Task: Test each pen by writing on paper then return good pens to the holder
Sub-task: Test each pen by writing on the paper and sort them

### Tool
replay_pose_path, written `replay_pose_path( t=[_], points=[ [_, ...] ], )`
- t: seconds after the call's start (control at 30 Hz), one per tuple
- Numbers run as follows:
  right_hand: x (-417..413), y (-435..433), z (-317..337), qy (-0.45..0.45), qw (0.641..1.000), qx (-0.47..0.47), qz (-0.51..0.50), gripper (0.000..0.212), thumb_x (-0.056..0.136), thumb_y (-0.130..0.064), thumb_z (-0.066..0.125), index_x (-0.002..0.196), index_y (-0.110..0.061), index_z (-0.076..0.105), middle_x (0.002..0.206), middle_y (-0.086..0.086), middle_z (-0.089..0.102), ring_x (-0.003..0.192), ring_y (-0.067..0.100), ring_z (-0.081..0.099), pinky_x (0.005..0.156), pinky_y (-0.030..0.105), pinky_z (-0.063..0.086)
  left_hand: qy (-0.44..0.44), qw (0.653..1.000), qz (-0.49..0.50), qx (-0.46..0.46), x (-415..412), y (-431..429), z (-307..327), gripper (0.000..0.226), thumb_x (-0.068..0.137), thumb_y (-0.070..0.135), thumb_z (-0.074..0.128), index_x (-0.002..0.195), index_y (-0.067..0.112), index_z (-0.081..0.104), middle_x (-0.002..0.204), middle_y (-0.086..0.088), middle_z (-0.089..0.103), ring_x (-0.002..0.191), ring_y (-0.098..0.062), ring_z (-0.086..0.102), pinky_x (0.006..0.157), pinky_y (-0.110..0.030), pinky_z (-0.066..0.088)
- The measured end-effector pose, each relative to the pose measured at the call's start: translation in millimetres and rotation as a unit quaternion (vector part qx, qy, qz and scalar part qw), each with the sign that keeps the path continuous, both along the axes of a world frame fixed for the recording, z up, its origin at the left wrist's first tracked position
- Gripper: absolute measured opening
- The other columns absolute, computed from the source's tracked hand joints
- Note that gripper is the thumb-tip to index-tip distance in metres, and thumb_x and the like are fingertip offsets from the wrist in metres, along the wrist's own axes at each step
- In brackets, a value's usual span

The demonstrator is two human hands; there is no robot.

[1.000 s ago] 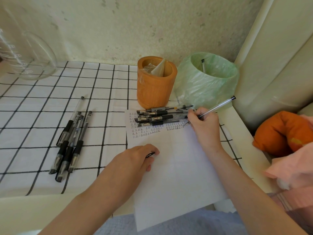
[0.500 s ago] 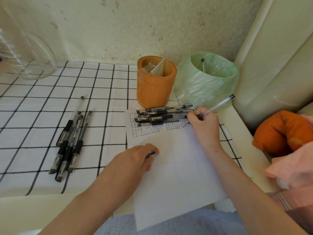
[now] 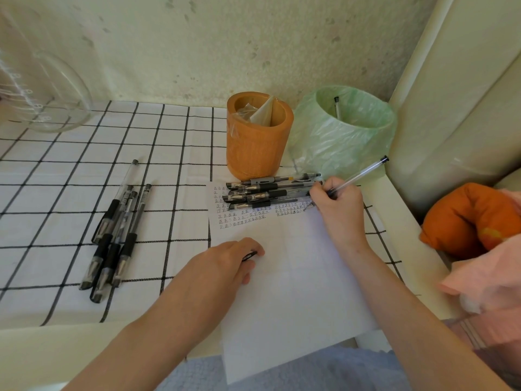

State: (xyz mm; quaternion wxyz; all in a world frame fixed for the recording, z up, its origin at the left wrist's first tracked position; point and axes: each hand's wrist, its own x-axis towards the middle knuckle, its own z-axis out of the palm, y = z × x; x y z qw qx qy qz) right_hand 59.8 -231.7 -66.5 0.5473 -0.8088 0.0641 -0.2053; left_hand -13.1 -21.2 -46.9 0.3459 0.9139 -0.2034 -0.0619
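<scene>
Noted right hand (image 3: 339, 210), grip closed round a clear pen (image 3: 358, 173), tip down on the paper (image 3: 296, 277) at the end of the written rows. Found left hand (image 3: 225, 263) resting on the paper's left edge, grip curled round a small black piece (image 3: 249, 255); could not tell what it was. Logged a heap of pens (image 3: 270, 190) lying across the paper's top, just in front of the orange holder (image 3: 258, 136). Marked a second bunch (image 3: 118, 232) well to the left on the checked cloth (image 3: 56, 193). Spotted one pen standing in the green-bagged bin (image 3: 344, 142), touching the holder's right side at the back of the bench (image 3: 400, 221).
</scene>
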Motion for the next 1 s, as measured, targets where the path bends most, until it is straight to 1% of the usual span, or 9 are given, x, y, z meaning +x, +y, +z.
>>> replay_pose_path(
  t=[0.17, 0.23, 0.33, 0.43, 0.5, 0.6, 0.8, 0.93, 1.0],
  points=[
    [-0.2, -0.2, 0.0, -0.002, 1.000, 0.008, 0.005, 0.037, 0.084, 0.002, 0.056, 0.055, -0.011, 0.037, 0.049, -0.003, 0.028, 0.045, 0.003, 0.024, 0.044, 0.014, 0.023, 0.003, 1.000, 0.002, 0.003, 0.6, 0.1, -0.1, 0.025, 0.098, 0.023, 0.036, 0.115, 0.035, 0.048, 0.073, 0.016, 0.048, 0.067, 0.004, 0.047, 0.062, -0.010, 0.035],
    [0.1, -0.6, -0.9, 0.000, 1.000, 0.013, 0.002, 0.038, 0.084, 0.002, 0.056, 0.055, -0.012, 0.036, 0.046, -0.010, 0.026, 0.044, 0.004, 0.024, 0.044, 0.013, 0.023, 0.004, 1.000, 0.003, 0.003, 0.2, 0.0, 0.1, 0.025, 0.097, 0.023, 0.036, 0.115, 0.036, 0.048, 0.074, 0.016, 0.048, 0.068, 0.003, 0.048, 0.064, -0.010, 0.035],
    [0.8, -1.6, -2.1, -0.002, 1.000, 0.017, 0.000, 0.036, 0.085, 0.001, 0.056, 0.056, -0.010, 0.037, 0.045, -0.010, 0.027, 0.044, 0.005, 0.024, 0.044, 0.013, 0.022, 0.004, 1.000, 0.002, 0.003, -0.3, -0.5, 0.8, 0.025, 0.098, 0.024, 0.036, 0.116, 0.035, 0.048, 0.075, 0.015, 0.049, 0.073, -0.001, 0.051, 0.067, -0.012, 0.036],
    [1.3, -1.4, -2.3, -0.007, 1.000, 0.016, 0.002, 0.034, 0.086, -0.001, 0.056, 0.058, 0.002, 0.038, 0.053, 0.008, 0.031, 0.049, 0.008, 0.025, 0.046, 0.016, 0.024, 0.003, 1.000, 0.000, 0.005, -0.5, -0.7, 1.1, 0.025, 0.098, 0.024, 0.036, 0.117, 0.034, 0.047, 0.076, 0.015, 0.048, 0.076, -0.002, 0.052, 0.069, -0.014, 0.038],
    [1.3, -1.3, -2.7, -0.008, 1.000, 0.013, 0.004, 0.035, 0.087, -0.002, 0.057, 0.059, 0.005, 0.038, 0.055, 0.010, 0.031, 0.050, 0.010, 0.025, 0.046, 0.017, 0.024, 0.002, 1.000, 0.002, 0.005, -0.8, -0.4, 1.3, 0.025, 0.098, 0.024, 0.036, 0.117, 0.035, 0.047, 0.076, 0.014, 0.048, 0.076, -0.003, 0.052, 0.070, -0.017, 0.038],
    [1.5, -1.6, -3.2, -0.008, 1.000, 0.011, 0.006, 0.035, 0.088, -0.003, 0.057, 0.059, 0.005, 0.038, 0.055, 0.009, 0.030, 0.049, 0.009, 0.024, 0.046, 0.017, 0.023, -0.001, 1.000, 0.002, 0.010, -0.7, -0.6, 1.6, 0.025, 0.098, 0.024, 0.035, 0.117, 0.035, 0.047, 0.076, 0.015, 0.048, 0.072, -0.001, 0.049, 0.068, -0.015, 0.037],
    [1.4, -1.5, -2.6, -0.003, 1.000, 0.006, 0.004, 0.031, 0.084, 0.001, 0.057, 0.058, 0.004, 0.040, 0.052, 0.006, 0.031, 0.047, 0.006, 0.024, 0.045, 0.015, 0.024, -0.003, 1.000, 0.000, 0.013, -1.9, -1.2, 0.7, 0.025, 0.098, 0.025, 0.035, 0.117, 0.036, 0.046, 0.076, 0.015, 0.048, 0.077, -0.002, 0.052, 0.067, -0.013, 0.037],
    [1.5, -2.7, -2.6, 0.001, 1.000, 0.011, 0.000, 0.036, 0.084, 0.002, 0.056, 0.055, -0.009, 0.038, 0.047, -0.008, 0.028, 0.045, 0.005, 0.024, 0.045, 0.014, 0.023, -0.004, 1.000, 0.000, 0.016, 0.0, -1.5, 0.8, 0.025, 0.098, 0.024, 0.034, 0.117, 0.035, 0.046, 0.076, 0.015, 0.047, 0.073, 0.000, 0.049, 0.065, -0.010, 0.035],
    [1.6, -2.4, -2.2, 0.001, 1.000, 0.006, 0.004, 0.033, 0.083, 0.002, 0.056, 0.056, -0.005, 0.039, 0.049, -0.002, 0.030, 0.047, 0.005, 0.024, 0.046, 0.015, 0.023, -0.003, 1.000, -0.001, 0.015, -0.4, -1.6, 1.2, 0.025, 0.098, 0.024, 0.034, 0.118, 0.035, 0.046, 0.076, 0.015, 0.047, 0.076, -0.001, 0.051, 0.066, -0.011, 0.036]
  ],
)
